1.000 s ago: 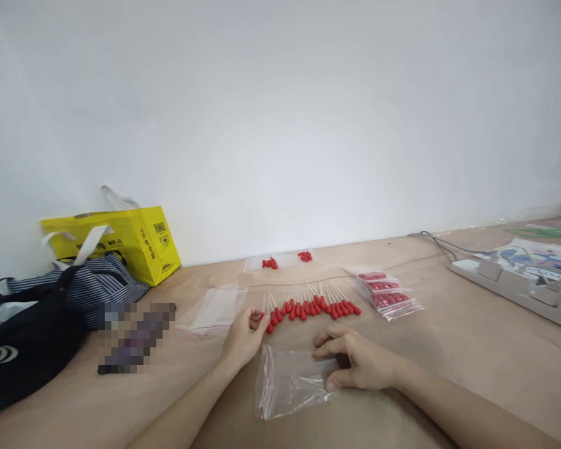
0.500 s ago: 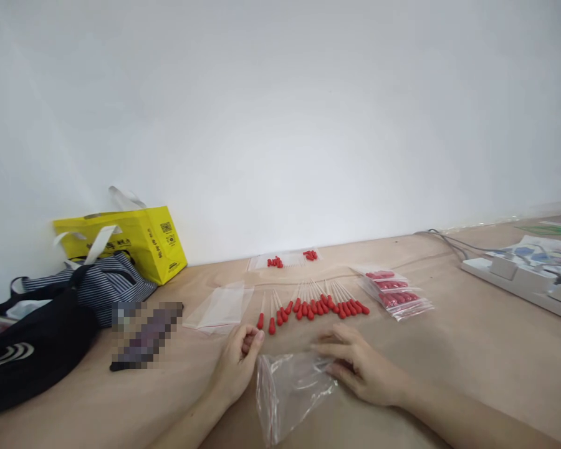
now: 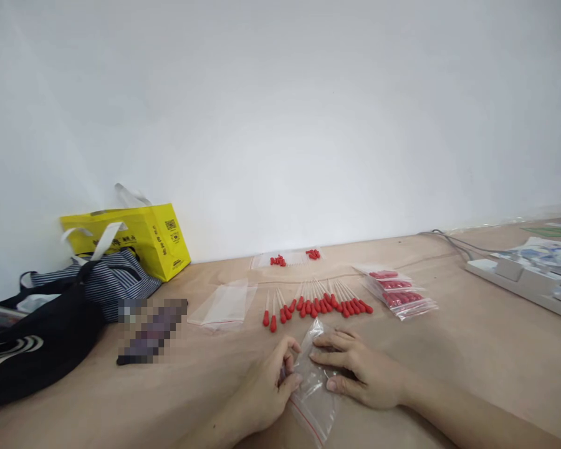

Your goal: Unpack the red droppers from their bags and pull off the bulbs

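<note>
Both hands grip a small clear zip bag (image 3: 314, 393) with a red seal line, held just above the tan table (image 3: 472, 355). My left hand (image 3: 266, 390) pinches its left edge with curled fingers. My right hand (image 3: 359, 368) grips its right side, thumb under and fingers over. Just beyond the hands lies a row of several red-bulbed droppers (image 3: 318, 304) with thin clear stems.
A stack of filled bags with red bulbs (image 3: 395, 290) lies right of the row, an empty clear bag (image 3: 222, 305) to its left, and more droppers (image 3: 292, 257) near the wall. A yellow bag (image 3: 131, 240), striped cloth and a black bag (image 3: 32, 349) sit far left. A white power strip (image 3: 523, 277) lies right.
My left hand left the dropper row and came back to the clear bag, which both hands now grip. The bag has turned and lifted off the table.
</note>
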Available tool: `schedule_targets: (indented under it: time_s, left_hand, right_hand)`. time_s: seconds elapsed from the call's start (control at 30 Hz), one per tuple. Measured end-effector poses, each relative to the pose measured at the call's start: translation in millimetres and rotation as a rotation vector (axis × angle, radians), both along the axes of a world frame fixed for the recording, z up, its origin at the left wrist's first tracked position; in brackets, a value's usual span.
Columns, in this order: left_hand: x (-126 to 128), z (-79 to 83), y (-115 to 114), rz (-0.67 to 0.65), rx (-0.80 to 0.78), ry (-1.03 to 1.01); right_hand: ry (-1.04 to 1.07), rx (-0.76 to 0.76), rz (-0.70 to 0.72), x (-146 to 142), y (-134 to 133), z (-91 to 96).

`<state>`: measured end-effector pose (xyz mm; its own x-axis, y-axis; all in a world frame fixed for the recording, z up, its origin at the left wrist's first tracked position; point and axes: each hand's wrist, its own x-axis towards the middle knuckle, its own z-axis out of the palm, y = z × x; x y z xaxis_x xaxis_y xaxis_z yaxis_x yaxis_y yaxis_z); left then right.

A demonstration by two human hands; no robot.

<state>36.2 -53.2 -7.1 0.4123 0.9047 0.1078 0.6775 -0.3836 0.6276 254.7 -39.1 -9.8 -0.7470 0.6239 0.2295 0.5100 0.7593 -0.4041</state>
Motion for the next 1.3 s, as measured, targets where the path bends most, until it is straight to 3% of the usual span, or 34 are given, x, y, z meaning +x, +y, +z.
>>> schedule_targets:
  time_s: [0.1,0.17,0.23,0.3,0.33,0.5,0.63,0.73,0.83,0.93,1.1,1.17,1.2,1.3]
  left_hand:
    - [-8.0,2.7,10.0,0.046,0.2,-0.089]
    - [-25.0,7.7,26.3,0.183,0.351,-0.165]
    - [-49.2,14.2,46.7,0.454,0.485,-0.16]
    - [-75.2,19.8,65.7,0.767,0.54,-0.023]
    - [-86.9,21.6,73.2,0.829,0.541,0.011]
    - [-113.5,18.5,84.3,0.91,0.484,0.159]
    - [-106.3,12.0,78.8,0.907,0.545,0.365]
    - [-100.8,7.4,77.6,0.706,0.511,0.557]
    - [-99.1,3.0,78.0,0.421,0.208,0.647]
    - [-98.6,1.0,76.7,0.387,0.099,0.64]
    - [-96.5,-0.3,75.7,0.462,0.35,0.576]
    - [-95.2,-1.9,76.7,0.472,0.482,0.52]
    - [-94.3,-2.6,77.2,0.47,0.544,0.483]
    - [-90.3,-1.8,75.5,0.448,0.697,0.348]
  right_hand:
    - [0.049,0.041,-0.027,1.9,1.6,-3.1]
    - [0.077,0.098,-0.089,5.3,6.1,-5.2]
    - [0.083,0.166,-0.215,10.9,14.5,-6.9]
    - [0.081,0.211,-0.406,19.2,26.6,-7.6]
    - [0.073,0.22,-0.514,24.3,33.7,-7.3]
    - [-0.078,0.21,-1.047,55.4,73.7,0.0]
    - [-0.126,0.152,-1.199,75.6,102.4,3.2]
    - [-0.157,0.113,-1.259,83.2,116.2,1.5]
    - [-0.166,0.127,-1.284,86.9,121.5,-0.3]
    - [-0.145,0.215,-1.278,89.5,120.0,2.4]
    - [-0.036,0.442,-1.243,82.5,108.8,18.9]
    - [0.045,0.505,-1.165,71.1,98.6,23.5]
    - [0.09,0.533,-1.099,63.6,91.3,23.9]
    - [0.423,0.64,-0.612,35.7,61.3,17.5]
